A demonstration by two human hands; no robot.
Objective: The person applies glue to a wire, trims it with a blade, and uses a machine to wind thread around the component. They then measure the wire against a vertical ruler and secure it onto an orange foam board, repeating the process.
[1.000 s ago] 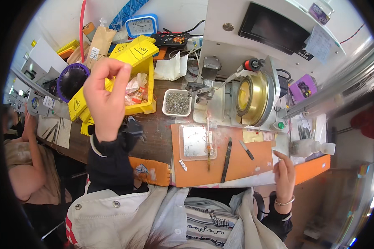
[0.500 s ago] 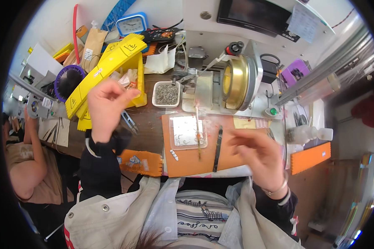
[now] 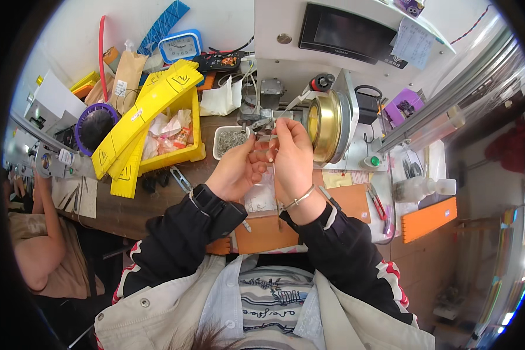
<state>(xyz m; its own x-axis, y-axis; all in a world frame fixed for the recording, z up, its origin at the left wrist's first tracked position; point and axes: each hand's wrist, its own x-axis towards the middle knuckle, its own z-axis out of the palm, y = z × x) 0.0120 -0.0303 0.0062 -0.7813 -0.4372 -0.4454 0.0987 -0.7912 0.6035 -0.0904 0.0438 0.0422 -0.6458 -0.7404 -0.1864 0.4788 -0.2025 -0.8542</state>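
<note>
Currently both forearms are reaching up from the lower edge and converging in front of the machine [image 3: 356, 149]. The left hand [image 3: 234, 170] is turning its palm inward, its fingers curling; the right hand [image 3: 294, 157] is facing it, its thumb and index finger closing together near a metal clamp [image 3: 262, 123]. Whether they are pinching any small piece is not clear. That clamp is sitting just beyond the fingertips, left of a brass wheel [image 3: 324, 128]. Just beside the left hand, a white tray [image 3: 216, 144] is holding small metal pieces, the hand partly hiding it. Both hands are covering parts of the orange board [image 3: 262, 234]. Yellow strips [image 3: 149, 111] are lying across a yellow bin [image 3: 196, 134], while red-handled pliers [image 3: 377, 203] are resting to the right.
</note>
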